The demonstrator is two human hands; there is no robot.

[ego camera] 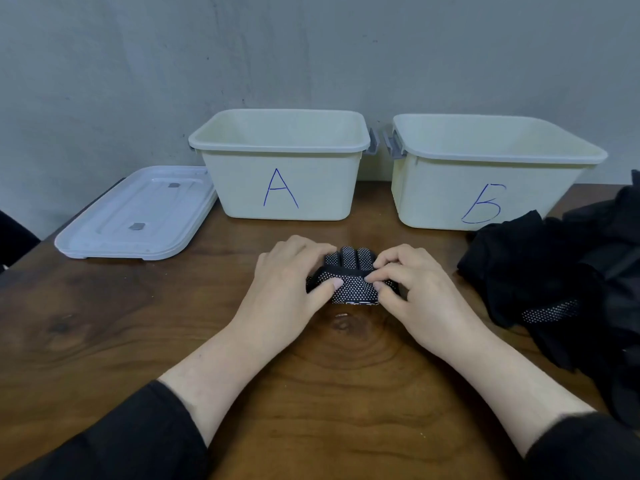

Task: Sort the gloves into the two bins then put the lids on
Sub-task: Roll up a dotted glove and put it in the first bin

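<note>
Between left hand [291, 275] and right hand [408, 282], both pinching it, a dotted glove [349, 289] is folded; beyond them bins [284, 188] look empty, lids [138, 216] off.

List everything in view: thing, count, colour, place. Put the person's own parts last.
bin marked A: one, cream, open, back centre of the table
bin marked Б: one, cream, open, back right, beside the first
lids: apparently two stacked, translucent white, back left, next to the bin marked A
dotted glove: one, black with white dots, folded, centre of the table between the hands
pile of gloves: count unclear, black, one showing white dots, right edge of the table
table: one, dark brown wood
wall: grey, behind the bins
left hand: pinches the left side of the dotted glove, black sleeve
right hand: pinches the right side of the dotted glove, black sleeve
</note>
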